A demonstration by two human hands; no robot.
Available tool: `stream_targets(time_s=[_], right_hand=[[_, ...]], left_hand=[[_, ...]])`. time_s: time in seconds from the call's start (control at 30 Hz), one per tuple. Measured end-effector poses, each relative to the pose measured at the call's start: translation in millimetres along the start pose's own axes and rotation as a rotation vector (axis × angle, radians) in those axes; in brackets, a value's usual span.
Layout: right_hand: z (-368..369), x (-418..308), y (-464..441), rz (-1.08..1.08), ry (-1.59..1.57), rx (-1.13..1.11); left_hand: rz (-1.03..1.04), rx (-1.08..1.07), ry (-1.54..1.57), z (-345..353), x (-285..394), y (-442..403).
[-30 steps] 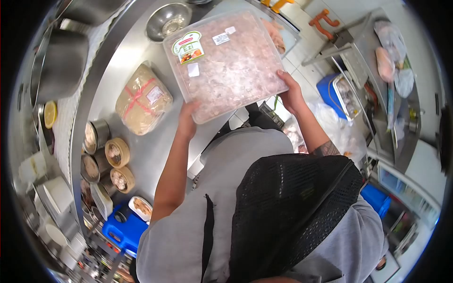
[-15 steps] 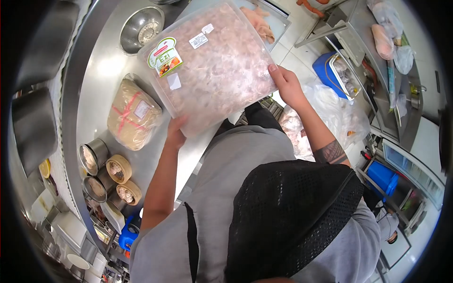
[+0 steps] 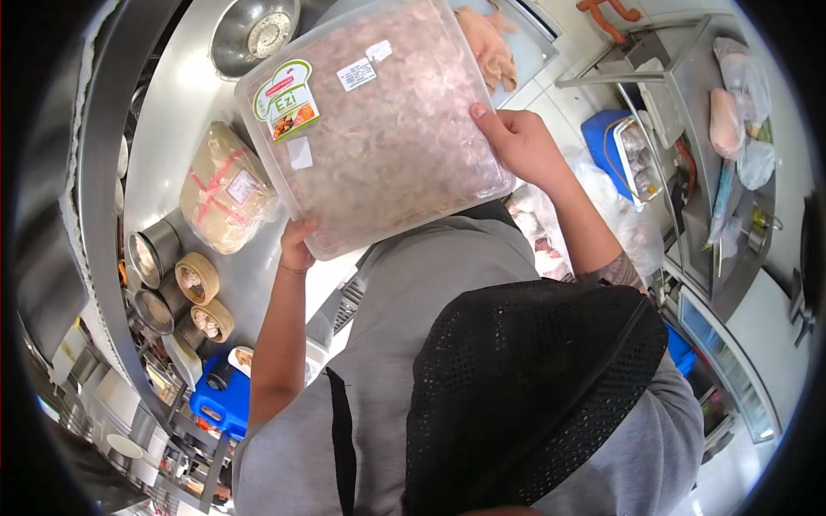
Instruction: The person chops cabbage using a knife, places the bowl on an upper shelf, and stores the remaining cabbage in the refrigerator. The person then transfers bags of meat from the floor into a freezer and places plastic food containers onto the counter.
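A large clear square plastic container (image 3: 387, 129), with a green and white label and small white stickers on its top, is tilted in front of me. Pale pinkish contents show through it. My left hand (image 3: 298, 245) grips the container's near left corner, with most of its fingers hidden underneath. On the right edge my right hand (image 3: 520, 144) holds it, thumb on top. Left of the container, a wrapped brown package (image 3: 225, 191) with pink tape lies on the steel counter (image 3: 258, 288).
A metal colander (image 3: 255, 36) stands at the back. Steel containers (image 3: 155, 254) and bamboo steamers (image 3: 197, 278) sit at the left. Raw poultry (image 3: 487, 50) lies on a tray behind the container. A blue cooler (image 3: 607, 138) and a plastic bag (image 3: 632, 211) are at the right.
The container has come nearer to my body and a little left, still in both hands. The view has shifted, and the counter items appear further left.
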State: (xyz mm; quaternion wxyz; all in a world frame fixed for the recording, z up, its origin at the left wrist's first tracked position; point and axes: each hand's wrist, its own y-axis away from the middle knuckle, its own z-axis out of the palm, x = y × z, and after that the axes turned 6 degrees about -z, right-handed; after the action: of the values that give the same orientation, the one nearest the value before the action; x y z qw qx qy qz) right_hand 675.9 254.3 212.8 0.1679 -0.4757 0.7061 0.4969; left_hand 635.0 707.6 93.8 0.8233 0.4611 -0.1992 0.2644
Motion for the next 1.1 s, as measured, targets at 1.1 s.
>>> stream_targets(time_s=[1.1], right_hand=[[42.4,28.3,7.2,-0.181,-1.063,0.078]], left_hand=[[0.089,-0.073,0.075,79.6,61.5,-37.1]])
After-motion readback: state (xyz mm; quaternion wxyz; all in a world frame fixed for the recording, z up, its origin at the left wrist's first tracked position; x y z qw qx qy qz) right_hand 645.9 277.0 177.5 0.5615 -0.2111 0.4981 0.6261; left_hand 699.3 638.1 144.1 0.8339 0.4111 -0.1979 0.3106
